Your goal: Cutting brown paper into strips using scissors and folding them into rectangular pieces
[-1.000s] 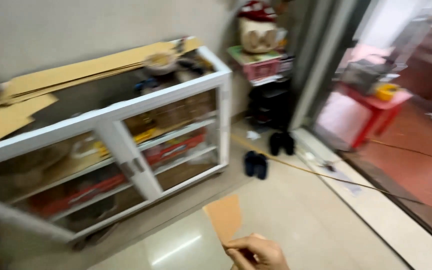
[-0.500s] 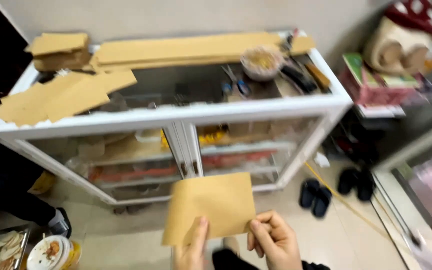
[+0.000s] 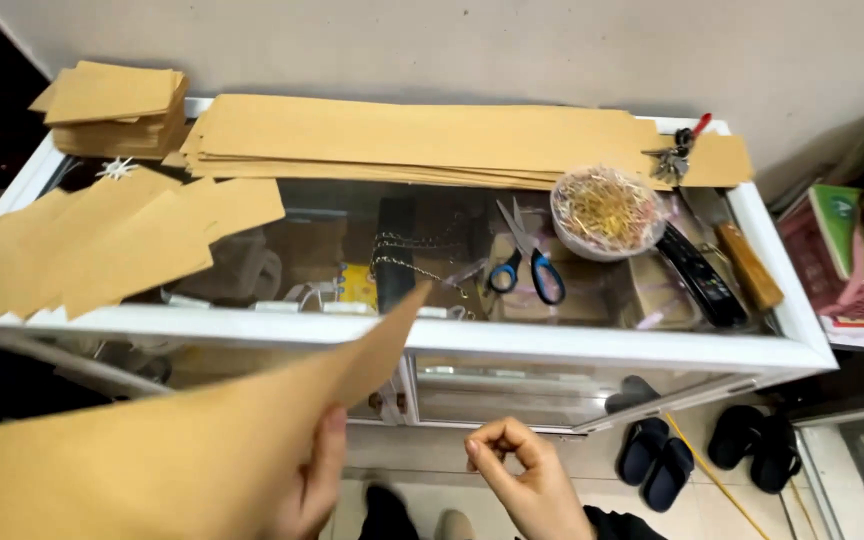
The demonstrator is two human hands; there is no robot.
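The left hand held a large sheet of brown paper pinched at its lower right edge, thumb on top, so the grip was closed on the sheet; the paper stretched wide across the lower left of the view, with one corner pointing up over the white front rail of the glass-topped table. The right hand hovered just beside it, fingers curled loosely together and holding nothing. Held by one edge only, the sheet looked liable to sag, fold or slip from the fingers, and a crease seemed likely if the free hand did not support it. Its raised corner stood near the scissors with blue handles and the white bowl of thin golden strands on the glass; a careless sweep could have nudged the bowl and scattered its contents. The cut brown pieces at the left of the table overhung its front edge and might have been brushed to the floor. The long stack of brown sheets at the back lay well apart and seemed safe.
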